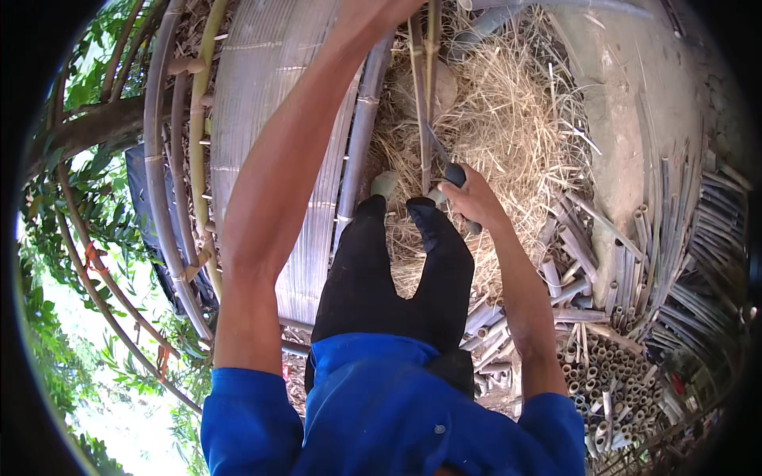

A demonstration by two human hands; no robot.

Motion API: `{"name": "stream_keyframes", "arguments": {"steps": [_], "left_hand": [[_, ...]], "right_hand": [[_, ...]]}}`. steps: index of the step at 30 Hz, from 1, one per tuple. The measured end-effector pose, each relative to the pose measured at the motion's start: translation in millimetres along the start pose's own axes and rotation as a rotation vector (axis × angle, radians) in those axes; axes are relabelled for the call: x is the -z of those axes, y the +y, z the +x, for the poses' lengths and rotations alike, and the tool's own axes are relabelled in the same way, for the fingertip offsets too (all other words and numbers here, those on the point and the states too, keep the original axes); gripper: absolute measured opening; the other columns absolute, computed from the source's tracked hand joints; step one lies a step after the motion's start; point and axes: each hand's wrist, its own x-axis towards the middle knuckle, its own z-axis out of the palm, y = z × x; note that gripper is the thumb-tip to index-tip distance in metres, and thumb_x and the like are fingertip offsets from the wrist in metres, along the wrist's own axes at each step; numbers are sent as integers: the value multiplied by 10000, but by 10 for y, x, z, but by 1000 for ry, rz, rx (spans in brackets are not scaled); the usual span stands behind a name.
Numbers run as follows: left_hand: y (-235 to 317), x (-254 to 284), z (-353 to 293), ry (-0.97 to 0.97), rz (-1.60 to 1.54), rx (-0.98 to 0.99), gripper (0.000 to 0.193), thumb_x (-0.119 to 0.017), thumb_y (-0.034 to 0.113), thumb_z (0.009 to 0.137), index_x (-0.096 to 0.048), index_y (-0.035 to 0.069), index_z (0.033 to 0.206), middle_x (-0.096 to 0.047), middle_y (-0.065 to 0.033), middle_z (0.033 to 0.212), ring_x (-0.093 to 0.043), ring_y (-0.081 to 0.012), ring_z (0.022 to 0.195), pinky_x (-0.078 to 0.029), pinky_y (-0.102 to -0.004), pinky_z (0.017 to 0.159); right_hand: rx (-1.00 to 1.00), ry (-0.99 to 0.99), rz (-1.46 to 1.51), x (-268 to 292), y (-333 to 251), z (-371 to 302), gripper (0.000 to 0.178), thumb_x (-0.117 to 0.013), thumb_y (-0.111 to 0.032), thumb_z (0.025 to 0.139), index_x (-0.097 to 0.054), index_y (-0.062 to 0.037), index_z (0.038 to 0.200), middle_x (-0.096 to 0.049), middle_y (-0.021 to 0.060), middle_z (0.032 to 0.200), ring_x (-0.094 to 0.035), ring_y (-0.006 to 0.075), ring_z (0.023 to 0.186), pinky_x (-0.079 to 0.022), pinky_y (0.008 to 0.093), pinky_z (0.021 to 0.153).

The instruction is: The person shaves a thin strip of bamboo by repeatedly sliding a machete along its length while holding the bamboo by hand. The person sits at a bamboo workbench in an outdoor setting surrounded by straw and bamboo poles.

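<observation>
My right hand is closed around the black handle of a knife. Its dark blade points up and to the left, touching or crossing a long bamboo piece. Above the blade this bamboo shows as two narrow lengths side by side, split or lying apart; its lower end comes down between my feet. At the top edge, my left hand reaches to the upper part of the bamboo. The picture's rim cuts off its fingers, so its grip is hidden.
Left of my legs lies a slatted bamboo bench with a thick pole along its edge. Straw and shavings cover the ground ahead. Cut bamboo tubes are stacked at the lower right, and loose pieces lie nearer. Bamboo railings stand left.
</observation>
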Motion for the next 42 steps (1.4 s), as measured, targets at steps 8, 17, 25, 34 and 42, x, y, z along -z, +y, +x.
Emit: {"name": "stream_keyframes", "arguments": {"steps": [8,17,25,34,42], "left_hand": [[-1108,-292,-516,-74,38,35,275,-794,182,827,-726,-19,1001,-709,-61,795,-647,-124,719,-518,-313,654],[-1360,-373,-412,-21,-60,279,217,-810,207,830,-759,-3,817,-674,-22,655,-587,-80,582,-450,-275,518],[-1393,-564,-440,90,-106,219,228,-840,200,815,-769,-16,810,-677,-30,631,-583,-79,560,-459,-265,505],[-1362,-681,-499,-3,-116,74,188,-852,178,821,-789,3,847,-685,-30,624,-566,-72,531,-428,-247,469],[-1209,-759,-567,-42,-40,76,196,-856,190,820,-786,9,852,-678,-28,624,-561,-77,517,-414,-236,451]], "right_hand": [[-17,-110,373,70,0,317,352,-639,-131,916,-486,13,1199,-520,21,640,-496,102,463,-424,291,426],[-112,-321,627,116,89,562,287,-638,-113,932,-515,-60,1187,-466,-33,662,-430,64,440,-377,262,399],[-102,-206,427,-127,453,677,288,-675,-141,932,-570,-90,1195,-469,-26,660,-445,75,457,-391,279,414],[-349,-353,661,-193,1008,827,358,-710,-65,884,-494,-73,1169,-449,-21,648,-436,75,465,-388,273,414],[120,111,32,-144,691,775,399,-677,-89,871,-540,-38,1241,-576,42,800,-598,165,689,-525,335,650]]}}
